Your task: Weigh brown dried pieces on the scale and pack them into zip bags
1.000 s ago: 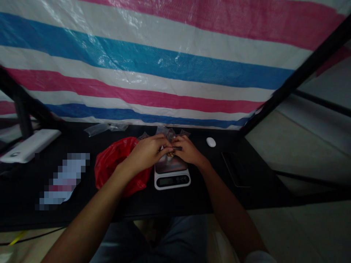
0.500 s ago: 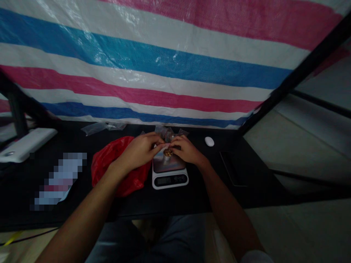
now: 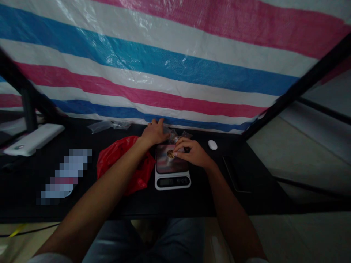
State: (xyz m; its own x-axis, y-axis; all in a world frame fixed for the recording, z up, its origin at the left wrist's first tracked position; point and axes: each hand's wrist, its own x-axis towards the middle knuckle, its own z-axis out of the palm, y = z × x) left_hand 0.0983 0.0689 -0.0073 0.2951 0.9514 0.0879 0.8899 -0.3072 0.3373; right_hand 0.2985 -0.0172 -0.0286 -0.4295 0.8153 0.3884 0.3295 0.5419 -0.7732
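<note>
Head cam has a little metal cup (image 3: 170, 155) of brown bits sitting on the steel top of a white kitchen scale (image 3: 172, 181), roughly mid-desk (image 3: 197, 199). I've got the right hand (image 3: 194, 152) coming in from the right, thumb and fingertips drawn together right at the cup's rim, but honestly I can't tell if they're pinching the cup, one of the bits or nothing. My left hand (image 3: 155, 133) is out past the back left corner of the scale, open with the fingers spread, next to some crinkly clear bags (image 3: 174, 137); can't tell if it's touching them. The red plastic bag (image 3: 109, 157) is just left of the scale, mouth open, partly under my left forearm. More clear plastic (image 3: 109, 126) lies at the back left, near the striped sheet (image 3: 164, 91). Over on the right there's a small white oval thing (image 3: 212, 145) and a dark flat slab (image 3: 236, 175). Far left is a long white block (image 3: 34, 140), plus something pixelated (image 3: 64, 177) that I can't make out.
</note>
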